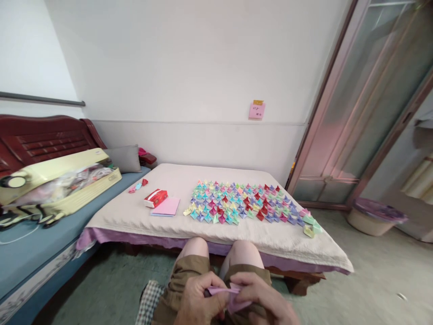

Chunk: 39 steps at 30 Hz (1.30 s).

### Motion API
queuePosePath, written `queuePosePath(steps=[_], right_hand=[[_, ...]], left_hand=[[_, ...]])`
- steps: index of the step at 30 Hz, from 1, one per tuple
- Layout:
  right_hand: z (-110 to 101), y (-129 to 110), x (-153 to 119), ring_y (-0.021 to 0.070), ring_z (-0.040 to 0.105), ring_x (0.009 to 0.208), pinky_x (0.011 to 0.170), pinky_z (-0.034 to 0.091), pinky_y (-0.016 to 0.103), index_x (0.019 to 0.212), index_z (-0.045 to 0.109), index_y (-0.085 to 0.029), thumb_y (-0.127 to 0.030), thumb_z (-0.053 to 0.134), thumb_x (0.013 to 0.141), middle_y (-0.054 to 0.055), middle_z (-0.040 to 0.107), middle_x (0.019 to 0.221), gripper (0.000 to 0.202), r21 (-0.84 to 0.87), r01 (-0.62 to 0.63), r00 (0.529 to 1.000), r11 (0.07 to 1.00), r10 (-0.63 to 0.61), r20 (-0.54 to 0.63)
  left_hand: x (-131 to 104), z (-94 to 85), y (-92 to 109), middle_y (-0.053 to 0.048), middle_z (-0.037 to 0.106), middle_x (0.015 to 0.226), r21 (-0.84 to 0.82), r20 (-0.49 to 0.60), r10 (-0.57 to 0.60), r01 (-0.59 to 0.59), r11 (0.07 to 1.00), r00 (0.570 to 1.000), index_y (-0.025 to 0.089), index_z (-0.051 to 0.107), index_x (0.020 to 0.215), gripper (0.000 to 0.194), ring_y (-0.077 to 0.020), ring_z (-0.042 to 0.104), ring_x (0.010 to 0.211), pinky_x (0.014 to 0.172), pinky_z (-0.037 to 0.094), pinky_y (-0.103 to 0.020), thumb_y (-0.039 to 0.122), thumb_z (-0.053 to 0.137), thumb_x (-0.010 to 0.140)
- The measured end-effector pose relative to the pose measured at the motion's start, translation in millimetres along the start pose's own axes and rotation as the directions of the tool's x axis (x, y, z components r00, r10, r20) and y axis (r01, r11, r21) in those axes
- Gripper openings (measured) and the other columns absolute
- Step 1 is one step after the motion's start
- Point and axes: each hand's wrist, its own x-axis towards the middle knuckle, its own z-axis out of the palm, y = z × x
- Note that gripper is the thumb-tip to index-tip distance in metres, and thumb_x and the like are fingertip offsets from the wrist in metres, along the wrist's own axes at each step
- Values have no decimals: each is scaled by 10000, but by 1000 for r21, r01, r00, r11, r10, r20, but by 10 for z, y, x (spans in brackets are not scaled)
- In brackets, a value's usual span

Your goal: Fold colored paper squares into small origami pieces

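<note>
Above my lap, a partly folded piece of pink paper [233, 299] is pinched between both hands. My left hand [200, 298] grips its left side with thumb and fingers closed. On the other side my right hand [262, 295] presses the paper with bent fingers, slightly blurred. Beyond my knees, many small folded paper pieces [233, 203] in several colours stand in rows on the cloth-covered table [128, 216]. A stack of pink paper sheets [169, 206] lies to the left of them, its lower edge bluish.
Touching the stack is a red tissue pack [156, 198]. Small red, blue and pink items [138, 186] lie farther left. An open yellow suitcase [64, 180] rests on the sofa [20, 253]. A lined bin [374, 216] stands at right. A pink note [257, 111] hangs on the wall.
</note>
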Motion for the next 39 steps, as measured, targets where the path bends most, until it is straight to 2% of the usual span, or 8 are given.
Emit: queuePosePath(steps=[3,5,8,11,20,25,33,39], right_hand=[[-30,24,-17,298,680,980,795,551,327,1080,676,-253,-311,722,742,101,718,1109,347,113,-149,979,982,163,-125],[-3,51,-3,275,685,903,760,543,305,1088,666,-243,-298,741,710,78,733,1023,389,70,-203,971,977,210,-115],[81,91,33,225,657,766,689,510,274,872,720,-228,-341,704,766,35,717,802,155,-42,-199,974,979,193,-115],[145,110,48,188,616,680,664,479,265,697,717,-217,-388,631,849,16,669,662,244,-60,-187,974,980,177,-144],[133,21,113,169,586,634,585,446,247,714,739,-199,-443,709,787,16,657,670,256,21,-183,980,983,184,-81],[160,23,119,160,606,624,603,456,244,671,734,-209,-373,607,893,27,695,645,304,-112,-73,993,991,63,-96],[183,74,80,140,592,583,561,447,225,651,638,-201,-180,578,880,8,667,608,238,-357,107,983,928,-154,-103],[166,69,78,153,604,606,549,456,222,664,633,-204,-170,567,871,7,652,622,220,-336,64,987,940,-109,-117]], left_hand=[[4,-9,13,16,613,473,-3,0,0,0,1000,1000,153,716,628,167,-130,531,456,458,347,-216,292,687,717],[4,-11,19,15,610,471,0,0,0,0,1000,1000,152,713,629,162,-131,527,456,459,345,-217,286,683,714],[-1,-10,27,17,592,460,1,10,-12,12,1000,1000,146,709,638,165,-132,517,450,458,343,-221,294,678,705],[-7,-8,31,14,576,454,-3,22,-3,3,1000,1000,138,705,638,202,-136,513,451,458,346,-224,325,673,704],[-9,3,40,10,578,464,37,19,18,-19,999,1000,135,715,640,188,-137,532,459,450,355,-213,302,678,719],[-18,-2,38,3,590,489,66,46,41,-44,997,998,129,720,653,177,-137,536,472,461,363,-212,278,666,731],[-43,23,74,30,544,459,36,17,14,-15,999,1000,142,702,616,114,-115,486,452,451,329,-202,209,654,694],[-8,29,43,22,558,448,-174,-6,-36,35,984,999,137,670,628,128,-110,475,428,446,334,-211,259,678,669]])
